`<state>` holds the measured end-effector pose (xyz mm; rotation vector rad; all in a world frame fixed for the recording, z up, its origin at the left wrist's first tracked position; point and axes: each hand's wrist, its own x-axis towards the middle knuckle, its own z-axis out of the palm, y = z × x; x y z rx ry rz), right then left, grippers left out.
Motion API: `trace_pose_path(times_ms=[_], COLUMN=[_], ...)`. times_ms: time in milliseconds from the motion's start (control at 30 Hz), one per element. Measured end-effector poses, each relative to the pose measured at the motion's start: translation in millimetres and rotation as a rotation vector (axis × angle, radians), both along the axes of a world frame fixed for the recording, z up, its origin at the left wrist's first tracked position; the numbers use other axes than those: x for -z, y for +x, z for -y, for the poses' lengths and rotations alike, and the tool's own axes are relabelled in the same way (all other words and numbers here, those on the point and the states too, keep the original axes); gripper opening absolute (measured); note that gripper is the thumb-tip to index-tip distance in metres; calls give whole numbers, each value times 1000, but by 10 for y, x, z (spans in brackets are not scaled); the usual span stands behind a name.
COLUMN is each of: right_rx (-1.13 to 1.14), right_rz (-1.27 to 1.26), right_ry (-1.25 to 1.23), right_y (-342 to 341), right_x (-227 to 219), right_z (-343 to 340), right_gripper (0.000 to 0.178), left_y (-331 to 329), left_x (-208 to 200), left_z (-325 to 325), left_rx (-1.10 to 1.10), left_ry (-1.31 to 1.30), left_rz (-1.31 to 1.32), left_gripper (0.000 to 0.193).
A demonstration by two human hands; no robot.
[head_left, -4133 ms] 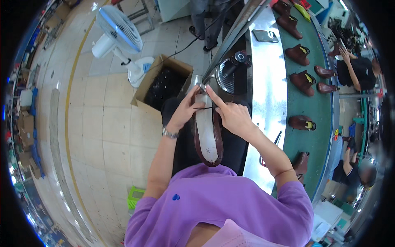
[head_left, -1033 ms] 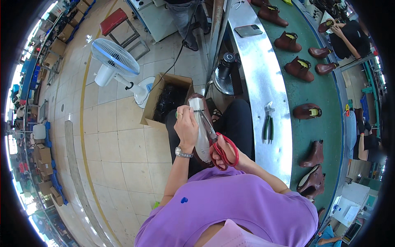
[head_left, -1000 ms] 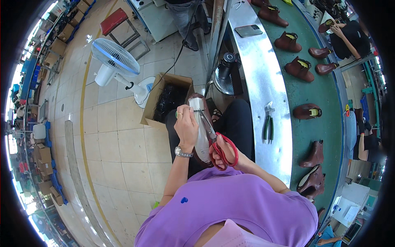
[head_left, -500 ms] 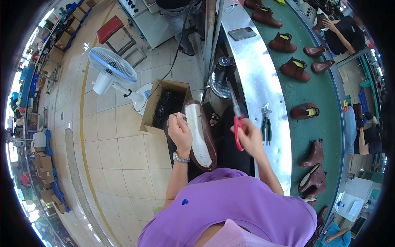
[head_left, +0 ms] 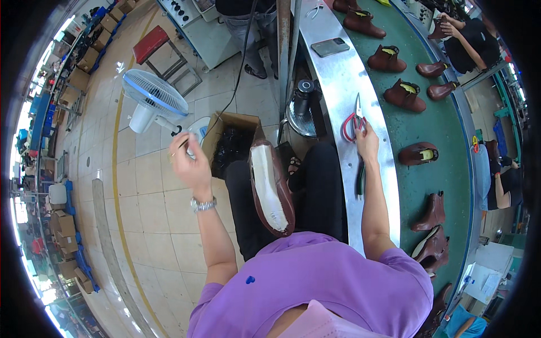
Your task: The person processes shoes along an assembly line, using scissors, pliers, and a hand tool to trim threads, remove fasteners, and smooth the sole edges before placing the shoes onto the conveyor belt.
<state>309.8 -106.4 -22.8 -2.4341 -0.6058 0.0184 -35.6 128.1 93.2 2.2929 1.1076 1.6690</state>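
My left hand [head_left: 191, 164], with a metal watch at the wrist, is raised left of my lap near the cardboard box [head_left: 218, 155]. Its fingers are pinched at a small dark sliver too small to name. On my thighs lies a brown boot [head_left: 285, 194], its white sole [head_left: 267, 180] facing up and neither hand on it. At the metal ledge to my right, my right hand [head_left: 367, 143] grips the red-handled scissors [head_left: 349, 128], blades pointing away from me. Green-handled pliers [head_left: 360, 180] lie on the ledge, partly under my right forearm.
A phone [head_left: 330, 47] rests farther along the metal ledge [head_left: 338, 76]. Several brown boots [head_left: 404, 96] stand on the green conveyor [head_left: 414, 121] beyond it. A floor fan [head_left: 155, 93] and a red stool [head_left: 151, 45] are at left. Other people work nearby.
My left hand has left the boot and moved left and up. The right hand has carried the scissors from above my lap to the metal ledge. The boot stays on my thighs.
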Motion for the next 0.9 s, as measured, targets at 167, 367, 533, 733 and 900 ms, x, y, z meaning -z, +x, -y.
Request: trace_pose_path(times_ms=[167,367,533,733,900], right_rx=[-60,157,188,-220,-1117], right_rz=[389,-46,-294,-1143,-974], right_ry=[31,-269,168,374,-72], right_y=[-218,-729,-698,-1169,-1337], right_x=[157,70,422,-1031,-1235], right_z=[165,732,1163,403,-162], right_gripper=[53,61,41,53,62], left_y=[-128,6,-60,-84,-137], left_x=[886,547,463,444,512], left_z=[-318,534,1137,1220,1232], left_rx=[-78,251,349,82,250], left_ry=[-147,-914,-1105,-689,-839], left_rz=[-469,-345,-438,-553,-309], left_gripper=[44,66,45,44,39])
